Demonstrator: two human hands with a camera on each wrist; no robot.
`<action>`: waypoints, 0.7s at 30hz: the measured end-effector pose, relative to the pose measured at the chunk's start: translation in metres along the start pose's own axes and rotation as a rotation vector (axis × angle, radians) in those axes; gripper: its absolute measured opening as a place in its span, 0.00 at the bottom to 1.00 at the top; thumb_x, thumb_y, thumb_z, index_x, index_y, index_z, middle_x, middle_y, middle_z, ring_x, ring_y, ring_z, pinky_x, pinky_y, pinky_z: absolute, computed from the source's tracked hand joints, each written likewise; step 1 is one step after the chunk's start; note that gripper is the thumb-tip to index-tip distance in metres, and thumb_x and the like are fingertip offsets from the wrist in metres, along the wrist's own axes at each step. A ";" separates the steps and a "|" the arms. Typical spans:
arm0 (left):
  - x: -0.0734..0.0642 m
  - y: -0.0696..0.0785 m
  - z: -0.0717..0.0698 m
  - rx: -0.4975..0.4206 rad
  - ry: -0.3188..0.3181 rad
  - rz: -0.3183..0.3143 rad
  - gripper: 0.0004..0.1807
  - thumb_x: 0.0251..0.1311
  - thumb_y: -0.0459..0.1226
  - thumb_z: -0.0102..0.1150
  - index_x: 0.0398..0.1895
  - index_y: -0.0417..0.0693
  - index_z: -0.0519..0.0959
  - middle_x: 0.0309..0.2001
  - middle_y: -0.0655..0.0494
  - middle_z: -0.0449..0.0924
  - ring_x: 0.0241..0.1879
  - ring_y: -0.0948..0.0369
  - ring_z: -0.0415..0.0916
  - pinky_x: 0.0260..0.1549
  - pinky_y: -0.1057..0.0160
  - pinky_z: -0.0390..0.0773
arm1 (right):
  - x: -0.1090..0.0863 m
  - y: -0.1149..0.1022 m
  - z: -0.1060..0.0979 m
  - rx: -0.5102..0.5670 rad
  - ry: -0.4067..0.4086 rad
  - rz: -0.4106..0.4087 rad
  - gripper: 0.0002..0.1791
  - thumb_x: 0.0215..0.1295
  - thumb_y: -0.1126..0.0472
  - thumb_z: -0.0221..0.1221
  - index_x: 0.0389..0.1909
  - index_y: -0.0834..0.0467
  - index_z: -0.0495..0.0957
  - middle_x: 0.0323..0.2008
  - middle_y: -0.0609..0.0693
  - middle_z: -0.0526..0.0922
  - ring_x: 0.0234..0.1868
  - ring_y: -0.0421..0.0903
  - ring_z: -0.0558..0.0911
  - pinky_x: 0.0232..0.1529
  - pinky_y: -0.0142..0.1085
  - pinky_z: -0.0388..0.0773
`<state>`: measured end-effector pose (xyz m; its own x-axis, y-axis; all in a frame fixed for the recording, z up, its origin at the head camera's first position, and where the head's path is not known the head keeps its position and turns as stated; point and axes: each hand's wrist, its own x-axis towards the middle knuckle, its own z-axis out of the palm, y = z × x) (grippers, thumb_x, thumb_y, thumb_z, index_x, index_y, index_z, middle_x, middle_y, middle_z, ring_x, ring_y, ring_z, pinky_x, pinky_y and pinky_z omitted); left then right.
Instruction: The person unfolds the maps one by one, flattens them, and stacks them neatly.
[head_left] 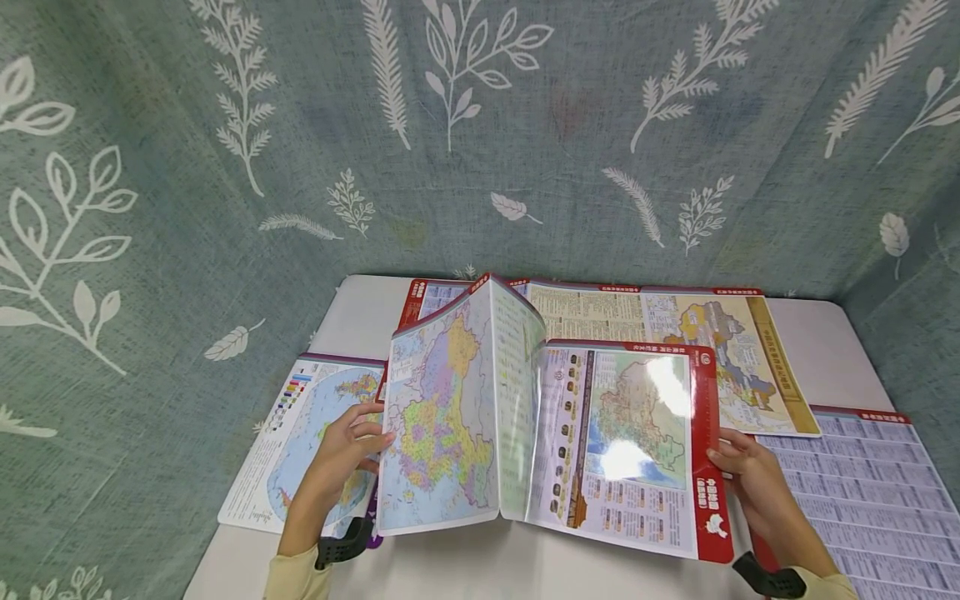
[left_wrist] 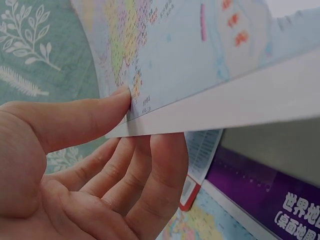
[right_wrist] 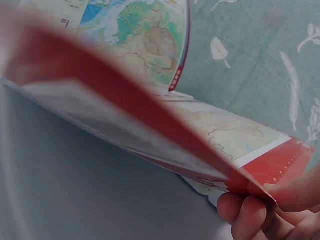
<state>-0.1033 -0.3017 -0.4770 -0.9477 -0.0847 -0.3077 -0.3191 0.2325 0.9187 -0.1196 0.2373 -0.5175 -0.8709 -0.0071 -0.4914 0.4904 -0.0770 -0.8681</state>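
A glossy folding map of China (head_left: 442, 417) is held up partly unfolded, its panels creased into a ridge in the middle. My left hand (head_left: 345, 454) pinches its left edge; in the left wrist view the thumb lies on the printed face and the fingers sit behind the white margin. My right hand (head_left: 753, 479) grips the opposite edge, along the red cover strip (head_left: 708, 467). The right wrist view shows the right thumb and fingertips (right_wrist: 250, 212) pinching a corner of this red strip. Light glares off the right panel.
Under and behind the held map lies another unfolded map with a tan border (head_left: 780, 358). A world map (head_left: 251, 475) lies at the left, beside a purple cover strip (left_wrist: 245, 180). A printed table sheet (head_left: 870, 492) is at the right. A leaf-patterned curtain (head_left: 480, 167) hangs behind the white table (head_left: 450, 575).
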 end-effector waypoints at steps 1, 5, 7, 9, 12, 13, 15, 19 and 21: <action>0.001 -0.001 -0.001 0.006 0.002 -0.004 0.30 0.56 0.36 0.66 0.61 0.45 0.66 0.38 0.43 0.77 0.32 0.55 0.78 0.25 0.54 0.81 | -0.001 0.000 -0.001 0.014 0.000 0.003 0.26 0.67 0.62 0.54 0.64 0.60 0.59 0.36 0.34 0.82 0.37 0.42 0.83 0.40 0.40 0.80; 0.002 -0.004 -0.003 0.014 0.009 -0.017 0.30 0.56 0.36 0.66 0.62 0.46 0.66 0.40 0.43 0.77 0.33 0.54 0.78 0.25 0.54 0.81 | -0.002 0.001 -0.007 0.081 -0.027 -0.017 0.15 0.68 0.63 0.53 0.54 0.50 0.68 0.36 0.35 0.82 0.37 0.41 0.82 0.38 0.38 0.79; 0.002 -0.005 -0.004 0.016 0.011 -0.021 0.31 0.56 0.37 0.66 0.62 0.45 0.66 0.40 0.43 0.78 0.33 0.55 0.78 0.26 0.55 0.81 | -0.002 0.002 -0.011 0.108 -0.040 -0.029 0.12 0.68 0.64 0.53 0.47 0.45 0.72 0.36 0.35 0.83 0.36 0.41 0.83 0.37 0.37 0.79; 0.003 -0.005 -0.005 0.021 0.015 -0.028 0.31 0.56 0.37 0.66 0.62 0.45 0.66 0.40 0.44 0.78 0.33 0.55 0.77 0.26 0.55 0.81 | -0.002 0.002 -0.015 0.113 -0.051 -0.041 0.12 0.68 0.65 0.52 0.43 0.41 0.73 0.36 0.36 0.83 0.36 0.41 0.83 0.36 0.37 0.79; 0.003 -0.006 -0.007 0.028 0.023 -0.035 0.30 0.56 0.37 0.66 0.61 0.45 0.66 0.40 0.44 0.78 0.33 0.55 0.77 0.27 0.55 0.81 | -0.002 -0.001 -0.021 0.110 -0.035 -0.024 0.12 0.68 0.63 0.54 0.43 0.40 0.73 0.36 0.35 0.83 0.36 0.41 0.83 0.37 0.39 0.80; 0.003 -0.006 -0.007 0.031 0.022 -0.036 0.30 0.56 0.37 0.66 0.61 0.45 0.66 0.40 0.44 0.78 0.33 0.56 0.77 0.27 0.55 0.81 | -0.003 -0.002 -0.022 0.102 -0.025 -0.015 0.12 0.67 0.62 0.55 0.44 0.40 0.72 0.36 0.34 0.82 0.36 0.41 0.83 0.38 0.39 0.80; 0.004 -0.005 -0.008 0.032 0.021 -0.032 0.31 0.56 0.36 0.66 0.62 0.44 0.65 0.40 0.44 0.77 0.33 0.56 0.77 0.27 0.56 0.81 | -0.003 -0.004 -0.026 0.087 -0.011 0.000 0.13 0.67 0.60 0.56 0.47 0.41 0.70 0.36 0.33 0.82 0.37 0.41 0.83 0.39 0.42 0.81; 0.005 -0.005 -0.009 0.030 0.015 -0.024 0.31 0.57 0.36 0.65 0.63 0.42 0.64 0.41 0.42 0.77 0.33 0.56 0.77 0.27 0.55 0.81 | -0.003 -0.008 -0.034 0.041 0.001 -0.009 0.15 0.67 0.58 0.56 0.51 0.43 0.67 0.36 0.31 0.81 0.37 0.40 0.83 0.39 0.43 0.81; 0.005 -0.005 -0.010 0.030 0.016 -0.028 0.31 0.57 0.36 0.65 0.63 0.43 0.64 0.41 0.42 0.77 0.33 0.56 0.77 0.27 0.54 0.81 | -0.003 -0.010 -0.038 0.014 0.005 -0.024 0.15 0.67 0.57 0.56 0.51 0.42 0.67 0.36 0.30 0.81 0.36 0.40 0.83 0.38 0.43 0.81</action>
<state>-0.1069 -0.3125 -0.4806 -0.9384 -0.1071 -0.3287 -0.3455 0.2587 0.9021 -0.1208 0.2755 -0.5095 -0.8824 -0.0001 -0.4705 0.4685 -0.0908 -0.8788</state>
